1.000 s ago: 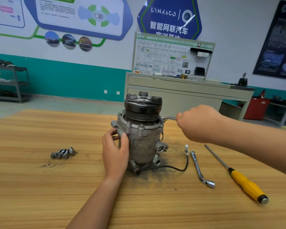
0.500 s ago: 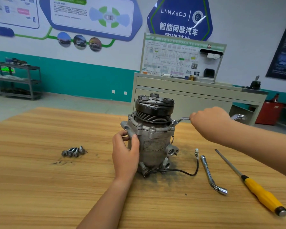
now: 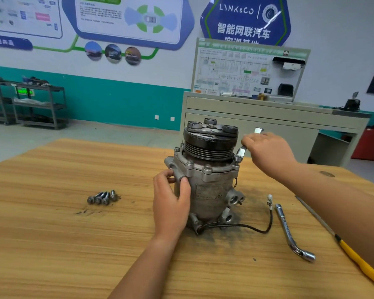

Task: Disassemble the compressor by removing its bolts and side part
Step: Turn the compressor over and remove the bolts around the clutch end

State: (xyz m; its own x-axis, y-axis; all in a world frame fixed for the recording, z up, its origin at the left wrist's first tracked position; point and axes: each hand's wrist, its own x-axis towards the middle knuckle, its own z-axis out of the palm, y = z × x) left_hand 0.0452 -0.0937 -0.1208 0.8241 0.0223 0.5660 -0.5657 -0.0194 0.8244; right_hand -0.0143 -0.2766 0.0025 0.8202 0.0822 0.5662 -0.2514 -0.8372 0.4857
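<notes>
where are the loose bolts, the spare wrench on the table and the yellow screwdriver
loose bolts (image 3: 103,198): head view, middle of the cluster
spare wrench (image 3: 287,231): head view, mid shaft
yellow screwdriver (image 3: 358,262): head view, on the yellow handle

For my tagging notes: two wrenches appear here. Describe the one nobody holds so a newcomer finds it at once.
Start at the grey compressor standing on the wooden table. Right of it, beyond the black wire, a chrome L-shaped wrench lies flat. Unlike the second wrench, which the right hand grips at the compressor's flange, it is untouched, and it lacks the yellow handle of the screwdriver beside it.
</notes>
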